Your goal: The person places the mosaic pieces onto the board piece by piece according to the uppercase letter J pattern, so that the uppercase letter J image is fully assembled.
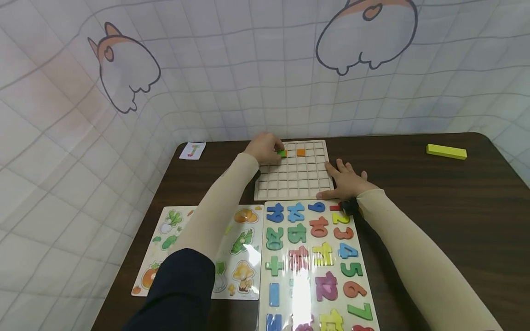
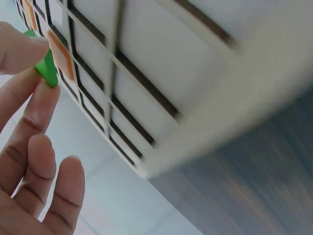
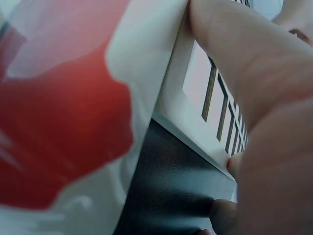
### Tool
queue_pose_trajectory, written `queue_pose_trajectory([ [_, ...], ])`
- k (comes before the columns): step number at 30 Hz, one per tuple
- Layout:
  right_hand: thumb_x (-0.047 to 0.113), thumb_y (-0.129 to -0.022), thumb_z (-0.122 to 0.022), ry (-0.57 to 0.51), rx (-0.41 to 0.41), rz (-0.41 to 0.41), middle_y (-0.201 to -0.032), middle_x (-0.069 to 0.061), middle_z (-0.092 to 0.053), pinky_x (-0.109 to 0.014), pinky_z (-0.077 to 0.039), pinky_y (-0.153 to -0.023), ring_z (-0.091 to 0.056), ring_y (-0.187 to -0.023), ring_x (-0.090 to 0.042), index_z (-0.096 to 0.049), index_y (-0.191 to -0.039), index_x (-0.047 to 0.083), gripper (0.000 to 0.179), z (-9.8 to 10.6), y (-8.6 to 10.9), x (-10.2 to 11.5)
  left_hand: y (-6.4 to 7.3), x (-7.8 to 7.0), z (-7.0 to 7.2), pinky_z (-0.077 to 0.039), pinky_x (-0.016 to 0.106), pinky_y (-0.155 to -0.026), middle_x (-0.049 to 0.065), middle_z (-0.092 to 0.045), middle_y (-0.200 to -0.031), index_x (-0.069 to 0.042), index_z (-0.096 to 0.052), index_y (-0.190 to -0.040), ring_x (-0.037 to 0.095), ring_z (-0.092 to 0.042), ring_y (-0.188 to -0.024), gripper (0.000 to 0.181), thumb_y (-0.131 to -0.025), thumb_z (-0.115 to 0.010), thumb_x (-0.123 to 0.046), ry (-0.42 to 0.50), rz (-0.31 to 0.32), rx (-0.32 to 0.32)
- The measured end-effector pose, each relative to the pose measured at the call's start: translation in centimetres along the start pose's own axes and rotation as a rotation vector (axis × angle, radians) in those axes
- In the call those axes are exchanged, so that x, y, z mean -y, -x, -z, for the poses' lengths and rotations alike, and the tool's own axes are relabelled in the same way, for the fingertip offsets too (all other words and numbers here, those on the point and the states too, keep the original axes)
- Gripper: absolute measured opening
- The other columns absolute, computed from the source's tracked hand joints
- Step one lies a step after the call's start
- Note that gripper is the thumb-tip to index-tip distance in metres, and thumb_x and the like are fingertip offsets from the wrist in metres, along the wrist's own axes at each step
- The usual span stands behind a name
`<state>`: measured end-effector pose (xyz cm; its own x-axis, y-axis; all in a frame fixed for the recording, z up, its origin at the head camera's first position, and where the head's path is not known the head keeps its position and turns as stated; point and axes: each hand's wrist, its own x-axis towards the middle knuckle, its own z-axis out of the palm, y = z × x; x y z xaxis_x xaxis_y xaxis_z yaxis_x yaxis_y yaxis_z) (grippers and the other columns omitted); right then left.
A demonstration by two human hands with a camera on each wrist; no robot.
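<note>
My left hand (image 1: 265, 148) is over the far left part of a pale wooden grid board (image 1: 293, 183). Between thumb and fingertips it pinches a small green tile (image 2: 48, 71), tilted in the left wrist view beside an orange tile (image 2: 61, 56) lying in a grid cell. A second orange tile (image 1: 301, 152) lies in the board's far row, to the right. With fingers spread, my right hand (image 1: 348, 181) rests at the board's near right corner, the thumb along the near edge and fingertips at the right side.
A number puzzle board (image 1: 269, 209) lies directly in front of the grid board. Left of it is a vegetable puzzle board (image 1: 225, 280), partly under my left arm. A small card (image 1: 192, 151) lies far left, a yellow bar (image 1: 446, 151) far right. Patterned fabric hangs behind the table.
</note>
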<state>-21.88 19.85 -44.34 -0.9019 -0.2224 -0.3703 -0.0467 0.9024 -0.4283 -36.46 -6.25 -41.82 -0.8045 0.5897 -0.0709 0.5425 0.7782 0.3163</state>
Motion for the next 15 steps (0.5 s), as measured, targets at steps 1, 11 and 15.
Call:
queue_pose_trajectory([
  [1,0.063,-0.092,-0.068,0.003,-0.001,0.002,-0.171,-0.03,0.008,-0.086,-0.001,-0.116,0.004,-0.157,-0.056,-0.003,-0.168,0.011,0.113,0.0,0.0,0.1,-0.2,-0.3,-0.1,-0.057,0.038,-0.101,0.005,-0.077,-0.12,-0.011,-0.078,-0.122,0.021,-0.069,-0.114,0.028,-0.095,-0.071,-0.013,-0.007,-0.005,-0.003],
  [11,0.064,-0.092,-0.068,0.022,-0.007,-0.006,-0.172,-0.029,0.008,-0.084,-0.003,-0.117,0.004,-0.158,-0.054,-0.002,-0.169,0.013,0.114,-0.3,-0.1,0.1,-2.7,-1.3,-1.2,-0.058,0.036,-0.096,0.004,-0.077,-0.115,-0.013,-0.078,-0.122,0.018,-0.069,-0.106,0.028,-0.096,-0.072,-0.016,-0.03,0.003,0.032],
  [15,0.065,-0.09,-0.069,0.019,-0.015,-0.017,-0.172,-0.028,0.007,-0.084,-0.003,-0.118,0.003,-0.158,-0.054,-0.002,-0.169,0.013,0.116,-0.1,-0.1,-0.1,-3.8,-1.4,-1.5,-0.058,0.035,-0.096,0.002,-0.077,-0.115,-0.014,-0.078,-0.123,0.016,-0.068,-0.104,0.029,-0.095,-0.071,-0.014,-0.027,-0.006,0.063],
])
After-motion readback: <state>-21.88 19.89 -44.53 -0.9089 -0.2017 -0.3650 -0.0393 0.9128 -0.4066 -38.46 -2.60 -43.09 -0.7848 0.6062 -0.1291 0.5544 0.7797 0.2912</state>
